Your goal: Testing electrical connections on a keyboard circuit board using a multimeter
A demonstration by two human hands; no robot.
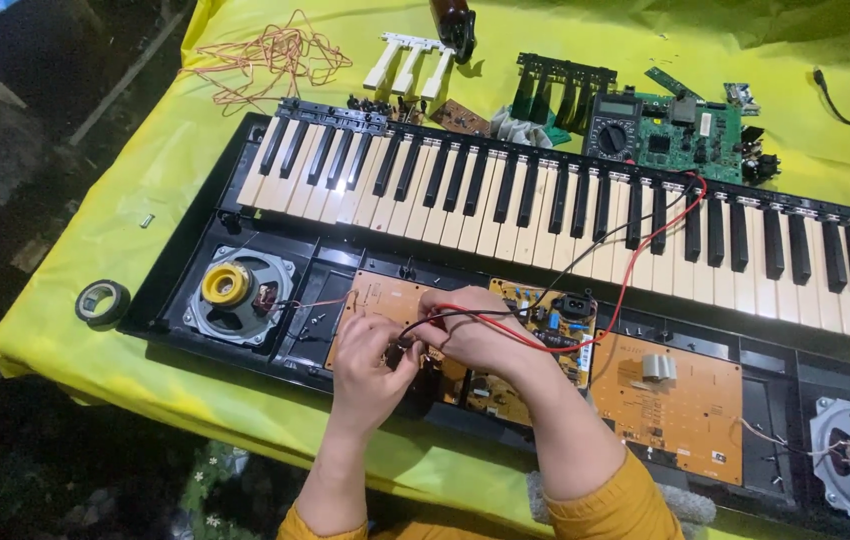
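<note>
Both hands meet over the opened black electronic keyboard (505, 200), low on its tan circuit board (385, 300). The left hand (370, 370) has its grip pinched on a small dark part (395, 352) against the board. The right hand (475, 330) is clenched around the red and black probe leads (635, 270), which loop up across the keys to the dark multimeter (613, 125). A round speaker with a yellow centre (235, 290) sits just left. A roll of black tape (102, 302) lies on the yellow-covered worktop (145, 180).
</note>
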